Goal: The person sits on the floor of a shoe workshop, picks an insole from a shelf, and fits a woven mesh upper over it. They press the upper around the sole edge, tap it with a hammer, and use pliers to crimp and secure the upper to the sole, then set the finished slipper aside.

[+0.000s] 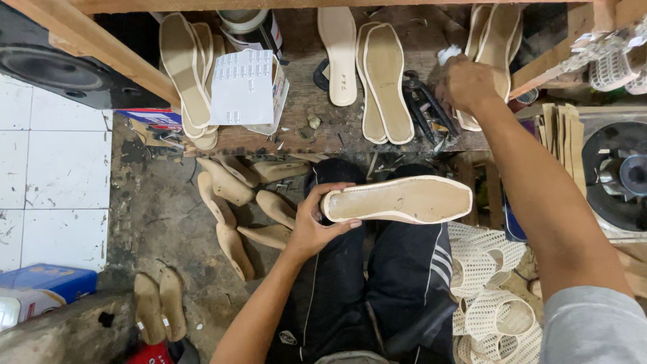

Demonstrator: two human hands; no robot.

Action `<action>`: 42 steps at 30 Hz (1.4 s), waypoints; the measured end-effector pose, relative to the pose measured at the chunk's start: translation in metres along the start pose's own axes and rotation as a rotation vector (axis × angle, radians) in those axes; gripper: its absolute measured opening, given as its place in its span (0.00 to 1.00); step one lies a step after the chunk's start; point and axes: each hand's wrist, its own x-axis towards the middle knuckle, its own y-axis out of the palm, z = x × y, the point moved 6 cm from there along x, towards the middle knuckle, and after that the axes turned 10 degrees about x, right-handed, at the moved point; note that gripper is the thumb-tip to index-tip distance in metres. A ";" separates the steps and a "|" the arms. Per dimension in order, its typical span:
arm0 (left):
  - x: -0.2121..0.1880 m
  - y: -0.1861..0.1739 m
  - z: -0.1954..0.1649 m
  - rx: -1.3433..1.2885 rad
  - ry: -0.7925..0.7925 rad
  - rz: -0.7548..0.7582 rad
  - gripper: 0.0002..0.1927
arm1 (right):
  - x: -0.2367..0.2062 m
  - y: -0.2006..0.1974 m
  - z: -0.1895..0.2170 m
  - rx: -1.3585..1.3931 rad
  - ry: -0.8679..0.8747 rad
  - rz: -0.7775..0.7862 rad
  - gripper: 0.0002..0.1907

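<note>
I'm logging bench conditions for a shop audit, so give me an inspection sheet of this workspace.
Surface: worn wooden bench, scuffed, scattered with scraps.
Job's things: shoe last with insole held sole-up over the lap; loose insoles laid on the bench.
Clutter: bare wooden lasts heaped on the floor; white mesh uppers piled by the knee; dark hand tools on the bench.
Grippers: left hand grips the last's heel end; right hand reaches onto the bench, white scrap at its fingers.
Cables: nothing seen.
Surroundings: white tiled floor, fan on the right.
</note>
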 end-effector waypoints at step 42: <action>-0.017 0.016 -0.040 0.259 0.117 0.021 0.34 | -0.135 -0.110 0.255 1.008 0.060 0.004 0.04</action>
